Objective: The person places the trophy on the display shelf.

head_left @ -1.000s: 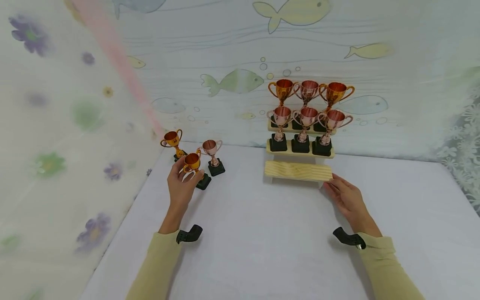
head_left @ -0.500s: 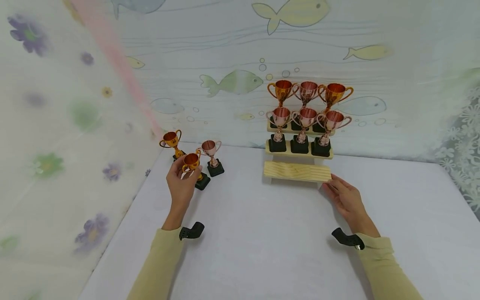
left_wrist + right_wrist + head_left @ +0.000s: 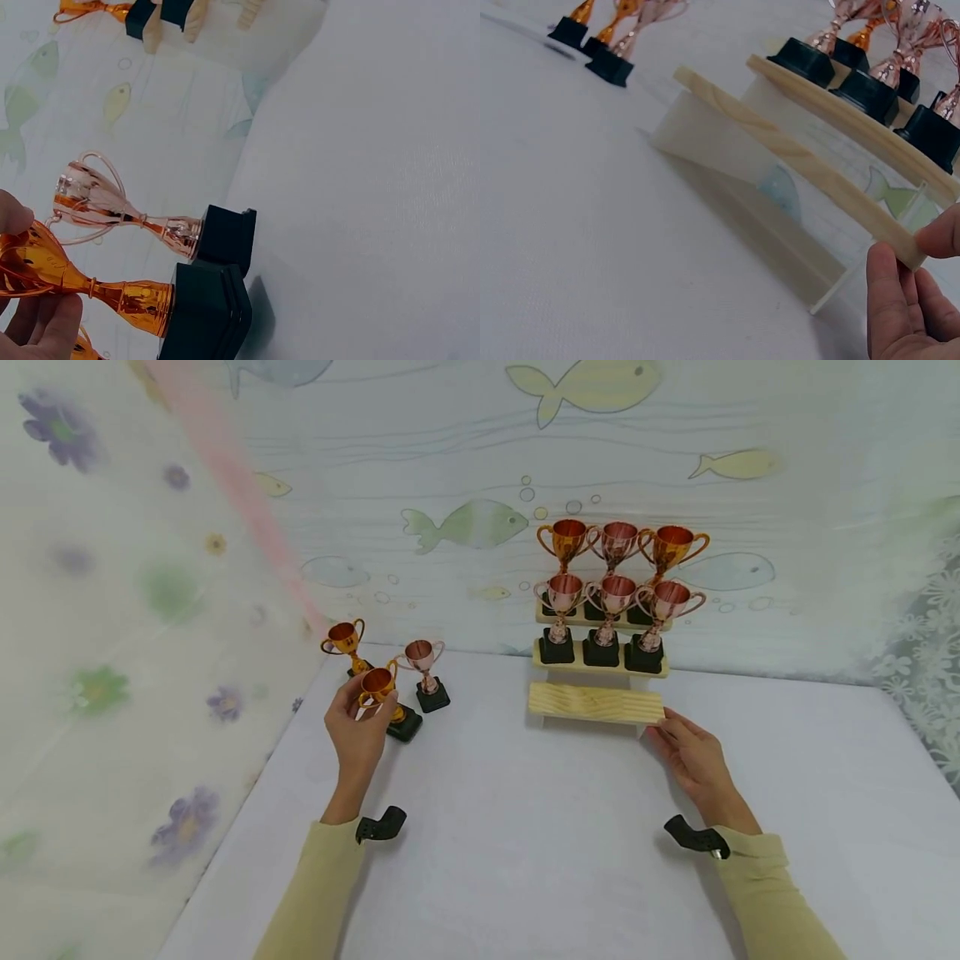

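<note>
My left hand grips a gold trophy by its cup, with thumb and fingers on either side. Its dark square base is close over the white table, a shadow beside it in the left wrist view. Just behind stand a rose-gold trophy and another gold trophy, the latter partly hidden by the hand. At the right, my right hand pinches the end of the lowest wooden step of a tiered display stand, thumb on top and fingers beneath. That step bears nothing.
On the stand's middle step are three rose-gold trophies in a row. The top step behind carries two gold ones with a rose-gold one between. A fish-patterned curtain hangs behind the table, a flowered one at left.
The held gold trophy has tilted a little and its cup has shifted slightly left with my left hand. My right hand stays at the step's end.
</note>
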`<state>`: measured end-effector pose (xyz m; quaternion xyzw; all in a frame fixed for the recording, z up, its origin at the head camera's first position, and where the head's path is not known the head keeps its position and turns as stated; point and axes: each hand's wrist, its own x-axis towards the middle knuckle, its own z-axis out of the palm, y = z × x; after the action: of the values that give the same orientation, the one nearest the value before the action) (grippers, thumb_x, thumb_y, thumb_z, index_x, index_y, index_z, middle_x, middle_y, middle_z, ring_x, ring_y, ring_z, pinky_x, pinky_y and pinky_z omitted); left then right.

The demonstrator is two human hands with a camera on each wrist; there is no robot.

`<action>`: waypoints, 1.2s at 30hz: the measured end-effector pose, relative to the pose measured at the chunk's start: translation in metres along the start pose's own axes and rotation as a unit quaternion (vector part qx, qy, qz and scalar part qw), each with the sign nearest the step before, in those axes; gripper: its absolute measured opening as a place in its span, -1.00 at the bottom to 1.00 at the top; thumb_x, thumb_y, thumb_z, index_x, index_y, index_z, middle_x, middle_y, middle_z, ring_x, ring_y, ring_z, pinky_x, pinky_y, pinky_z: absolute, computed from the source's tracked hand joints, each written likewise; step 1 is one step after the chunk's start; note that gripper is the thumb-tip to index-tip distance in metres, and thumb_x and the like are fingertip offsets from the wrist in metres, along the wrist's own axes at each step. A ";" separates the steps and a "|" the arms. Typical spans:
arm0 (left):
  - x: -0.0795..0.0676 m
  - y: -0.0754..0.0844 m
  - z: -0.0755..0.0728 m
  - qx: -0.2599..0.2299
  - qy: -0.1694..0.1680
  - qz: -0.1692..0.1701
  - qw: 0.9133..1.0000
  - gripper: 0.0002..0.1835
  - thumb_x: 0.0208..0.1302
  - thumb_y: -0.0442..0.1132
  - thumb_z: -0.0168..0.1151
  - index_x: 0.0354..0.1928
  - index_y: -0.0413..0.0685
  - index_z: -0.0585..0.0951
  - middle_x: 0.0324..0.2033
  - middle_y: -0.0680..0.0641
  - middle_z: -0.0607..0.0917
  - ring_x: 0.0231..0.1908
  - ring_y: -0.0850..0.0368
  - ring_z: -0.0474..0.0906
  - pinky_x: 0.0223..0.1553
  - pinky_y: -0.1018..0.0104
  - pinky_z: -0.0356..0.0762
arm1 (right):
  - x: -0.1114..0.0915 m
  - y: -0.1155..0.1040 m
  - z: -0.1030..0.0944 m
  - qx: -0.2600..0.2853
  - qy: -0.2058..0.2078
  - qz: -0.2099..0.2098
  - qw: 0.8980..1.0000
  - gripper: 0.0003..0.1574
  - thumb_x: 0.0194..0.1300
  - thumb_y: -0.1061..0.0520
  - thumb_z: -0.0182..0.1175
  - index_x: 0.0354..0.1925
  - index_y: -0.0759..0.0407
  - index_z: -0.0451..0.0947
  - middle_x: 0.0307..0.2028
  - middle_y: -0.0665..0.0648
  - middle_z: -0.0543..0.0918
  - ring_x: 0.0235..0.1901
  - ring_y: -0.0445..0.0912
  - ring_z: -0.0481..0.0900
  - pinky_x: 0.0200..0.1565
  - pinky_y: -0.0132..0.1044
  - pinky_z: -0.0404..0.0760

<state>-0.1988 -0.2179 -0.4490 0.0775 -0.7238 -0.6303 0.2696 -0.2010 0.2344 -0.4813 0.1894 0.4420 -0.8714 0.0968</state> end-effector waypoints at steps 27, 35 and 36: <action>-0.039 0.016 0.022 -0.039 -0.108 0.050 0.992 -0.48 0.15 -0.54 0.42 0.19 -0.37 0.57 0.04 -0.33 0.66 -0.13 0.25 0.68 -0.08 0.46 0.70 | 0.003 0.001 0.001 -0.020 0.005 -0.009 1.000 -0.19 0.50 0.30 0.10 0.55 0.27 -0.01 -0.08 -0.09 0.57 -0.11 -0.33 0.66 0.12 -0.49 0.62; -0.057 0.025 0.057 -0.076 -0.199 0.064 0.975 -0.48 0.15 -0.55 0.41 0.19 -0.37 0.56 0.04 -0.34 0.68 -0.07 0.20 0.68 -0.04 0.37 0.73 | 0.002 0.003 -0.001 -0.005 0.000 -0.019 1.000 -0.41 0.48 0.32 0.11 0.39 0.23 0.21 -0.12 -0.09 0.63 -0.12 -0.31 0.67 0.09 -0.49 0.64; -0.059 0.026 0.063 -0.081 -0.207 0.063 0.973 -0.48 0.15 -0.55 0.40 0.19 -0.37 0.56 0.04 -0.34 0.67 -0.06 0.19 0.68 -0.03 0.36 0.73 | 0.002 0.003 -0.001 -0.004 0.001 -0.020 1.000 -0.50 0.48 0.32 0.12 0.31 0.22 0.27 -0.13 -0.09 0.64 -0.12 -0.31 0.67 0.09 -0.48 0.64</action>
<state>-0.1739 -0.1317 -0.4449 -0.1226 -0.7139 -0.6709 0.1586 -0.2016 0.2334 -0.4851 0.1808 0.4494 -0.8712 0.0799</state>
